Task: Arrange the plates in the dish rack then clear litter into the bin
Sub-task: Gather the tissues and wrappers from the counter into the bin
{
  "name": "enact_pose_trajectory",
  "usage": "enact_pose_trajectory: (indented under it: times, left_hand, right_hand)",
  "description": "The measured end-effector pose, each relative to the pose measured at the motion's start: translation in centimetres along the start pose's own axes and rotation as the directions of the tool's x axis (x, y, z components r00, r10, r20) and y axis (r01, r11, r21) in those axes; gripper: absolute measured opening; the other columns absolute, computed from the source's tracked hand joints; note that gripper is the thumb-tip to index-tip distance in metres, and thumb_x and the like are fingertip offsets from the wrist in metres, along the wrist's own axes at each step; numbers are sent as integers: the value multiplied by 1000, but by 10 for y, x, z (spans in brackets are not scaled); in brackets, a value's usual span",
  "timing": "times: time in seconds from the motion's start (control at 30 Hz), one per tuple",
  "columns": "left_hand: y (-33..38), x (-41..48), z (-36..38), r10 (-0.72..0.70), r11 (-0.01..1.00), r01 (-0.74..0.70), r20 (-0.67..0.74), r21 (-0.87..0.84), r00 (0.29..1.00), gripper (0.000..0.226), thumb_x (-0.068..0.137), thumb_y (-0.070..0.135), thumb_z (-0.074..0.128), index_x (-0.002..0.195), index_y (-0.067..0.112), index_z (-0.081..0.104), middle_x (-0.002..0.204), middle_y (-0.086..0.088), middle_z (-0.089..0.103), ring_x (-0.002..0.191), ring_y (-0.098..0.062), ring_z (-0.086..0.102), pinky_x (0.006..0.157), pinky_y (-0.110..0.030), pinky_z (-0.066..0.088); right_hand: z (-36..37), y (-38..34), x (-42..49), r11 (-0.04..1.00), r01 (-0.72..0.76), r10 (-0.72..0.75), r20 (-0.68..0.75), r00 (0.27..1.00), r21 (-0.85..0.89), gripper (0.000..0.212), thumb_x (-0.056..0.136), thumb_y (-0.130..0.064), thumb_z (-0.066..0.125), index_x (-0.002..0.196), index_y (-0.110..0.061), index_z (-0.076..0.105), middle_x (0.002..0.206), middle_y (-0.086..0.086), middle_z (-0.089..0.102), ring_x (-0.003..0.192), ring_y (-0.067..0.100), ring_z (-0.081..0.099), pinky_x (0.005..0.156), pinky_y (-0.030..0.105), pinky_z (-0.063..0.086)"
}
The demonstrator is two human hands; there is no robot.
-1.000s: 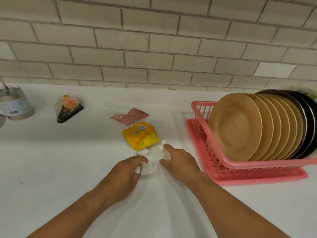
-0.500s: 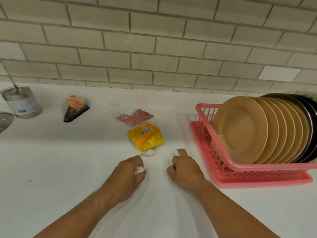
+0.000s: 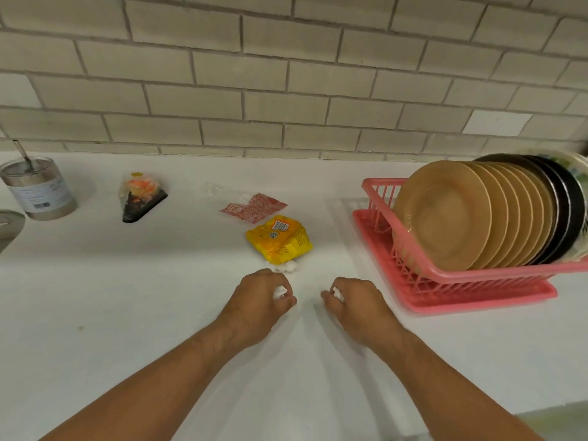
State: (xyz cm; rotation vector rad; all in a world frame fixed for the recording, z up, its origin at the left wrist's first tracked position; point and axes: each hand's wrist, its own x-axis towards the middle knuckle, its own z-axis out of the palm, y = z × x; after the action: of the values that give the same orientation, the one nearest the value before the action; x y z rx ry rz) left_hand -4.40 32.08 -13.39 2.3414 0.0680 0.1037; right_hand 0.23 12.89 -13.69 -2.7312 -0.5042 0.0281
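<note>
Several tan plates (image 3: pixel 445 214) and a few black ones (image 3: pixel 563 198) stand upright in a pink dish rack (image 3: pixel 477 291) at the right. On the white counter, my left hand (image 3: pixel 257 300) is closed around a wad of white tissue (image 3: pixel 280 291). My right hand (image 3: pixel 356 302) is closed around another white wad (image 3: pixel 338 294). A small white tissue scrap (image 3: pixel 288 266) lies just beyond my left hand, touching a yellow wrapper (image 3: pixel 280 238). Behind that lie a red-and-clear wrapper (image 3: pixel 253 206) and a triangular clear packet with a black base (image 3: pixel 140 195).
A metal tin (image 3: pixel 39 187) with a utensil in it stands at the far left, next to a metal lid edge (image 3: pixel 9 222). A tiled wall backs the counter. The counter's front edge shows at the lower right. No bin is in view.
Both hands closed on the white tissue pile and pulled apart and back toward me, each with a wad. A small scrap stayed by the yellow wrapper.
</note>
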Motion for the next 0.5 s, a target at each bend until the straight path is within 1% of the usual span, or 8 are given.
enact_pose_trajectory:
  times: [0.07, 0.17, 0.23, 0.3, 0.37, 0.4, 0.47, 0.5]
  left_hand:
    - [-2, -3, 1, 5, 1000, -5, 5, -14, 1000, 12, 86, 32, 67, 77, 25, 65, 84, 7, 63, 79, -11, 58, 66, -23, 48]
    - [4, -9, 4, 1, 1000, -2, -11, -24, 1000, 26, 85, 45, 65, 76, 21, 65, 72, 6, 64, 72, -11, 59, 62, -24, 45]
    - [12, -15, 9, 21, 999, -22, -37, -24, 999, 38, 85, 53, 61, 72, 17, 63, 65, 3, 62, 67, -13, 58, 59, -29, 45]
    - [22, -21, 17, 45, 996, -48, -39, -69, 998, 44, 88, 55, 55, 65, 18, 56, 57, 5, 55, 61, -14, 54, 60, -33, 45]
    - [33, -25, 27, 57, 989, -62, -34, -136, 998, 44, 93, 50, 47, 62, 20, 46, 53, 9, 47, 59, -14, 49, 61, -36, 43]
    - [41, -26, 34, 60, 985, -65, -34, -162, 998, 39, 96, 45, 44, 65, 21, 45, 55, 9, 48, 60, -15, 48, 62, -37, 43]
    - [59, -29, 48, 60, 987, -64, -36, -145, 998, 25, 98, 32, 40, 78, 22, 50, 63, 7, 56, 64, -16, 53, 64, -36, 44]
    - [70, -32, 57, 61, 990, -66, -42, -121, 997, 21, 97, 26, 39, 83, 20, 52, 67, 5, 58, 66, -16, 55, 63, -34, 45]
  right_hand:
    - [-4, -3, -6, 993, -14, 18, -41, 999, 114, 29, 97, -38, 51, 90, -14, 65, 80, 1, 66, 75, 20, 60, 69, 33, 50]
    - [-5, -2, -22, 955, -92, 101, -17, 995, 283, 23, 94, -44, 56, 87, -24, 66, 75, -3, 65, 64, 16, 61, 60, 33, 53]
    - [-8, 1, -34, 942, -142, 150, -3, 989, 305, 30, 89, -53, 57, 81, -26, 64, 71, -3, 64, 64, 15, 61, 59, 33, 51]
    - [-14, 5, -47, 943, -148, 167, -40, 985, 297, 42, 89, -59, 52, 71, -22, 59, 63, -4, 61, 61, 15, 58, 60, 35, 48]
    - [-24, 10, -57, 934, -122, 157, -79, 984, 335, 50, 94, -53, 42, 62, -16, 47, 55, -6, 50, 56, 15, 48, 60, 38, 45]
    - [-31, 16, -62, 924, -111, 154, -90, 984, 367, 49, 96, -47, 38, 62, -13, 43, 56, -5, 47, 58, 15, 45, 62, 41, 45]
    - [-45, 33, -71, 909, -109, 158, -91, 983, 401, 37, 96, -31, 35, 68, -8, 46, 65, 1, 50, 65, 17, 46, 66, 43, 45]
    - [-52, 45, -78, 908, -108, 157, -90, 983, 405, 31, 95, -24, 36, 72, -7, 49, 69, 2, 53, 68, 17, 47, 65, 40, 45]
